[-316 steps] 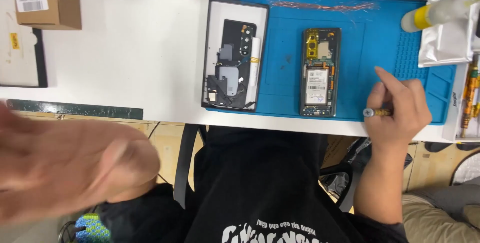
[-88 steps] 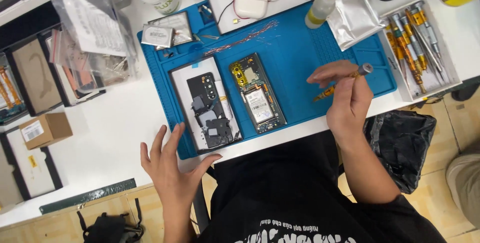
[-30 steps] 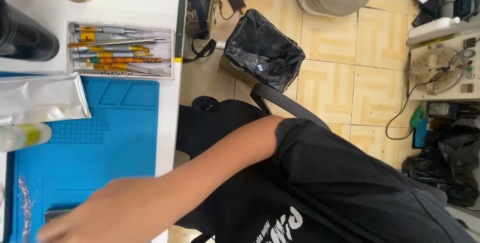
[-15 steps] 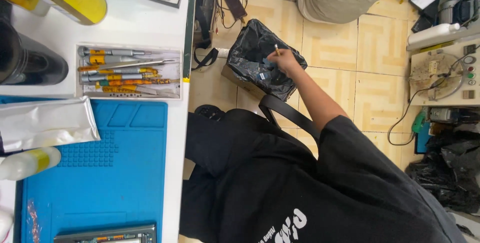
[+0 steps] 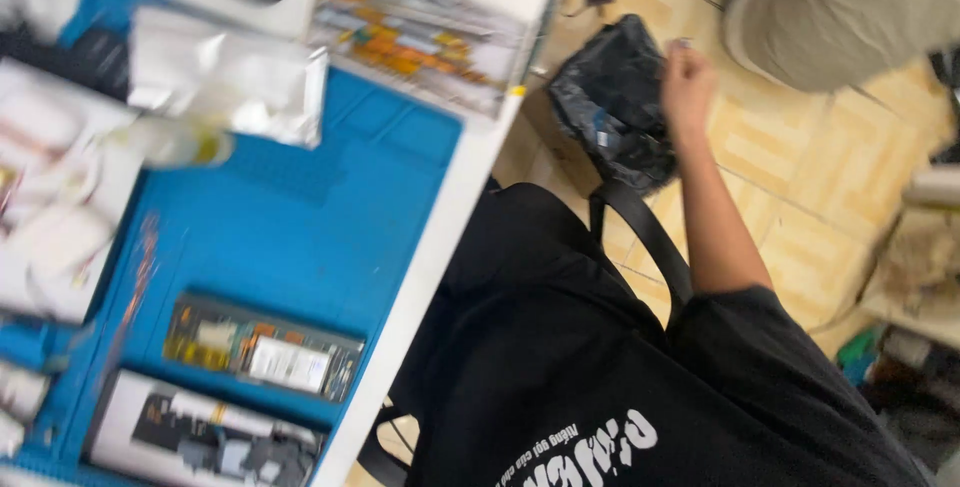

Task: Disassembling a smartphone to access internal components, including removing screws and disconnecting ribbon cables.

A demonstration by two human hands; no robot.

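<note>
My right hand [image 5: 690, 87] reaches down to the right of the bench, at the upper edge of a black plastic bag [image 5: 610, 107] on the tiled floor. Its fingers are curled, but blur hides whether they hold anything. My left hand is out of view. On the blue work mat [image 5: 300, 237] lies an opened phone [image 5: 265, 357] with its circuit boards showing. A second opened phone part on a grey panel [image 5: 200, 437] sits beside it at the mat's near edge.
A tray of orange-handled screwdrivers [image 5: 420, 37], a silver pouch [image 5: 230, 77] and a small bottle [image 5: 170, 142] sit at the far side of the white bench. Another person's beige trouser leg [image 5: 840, 7] is on the floor side, beyond the bag.
The view has swung back left, so the mat and both phones show again. My right hand has lifted from inside the black bag to its upper edge.
</note>
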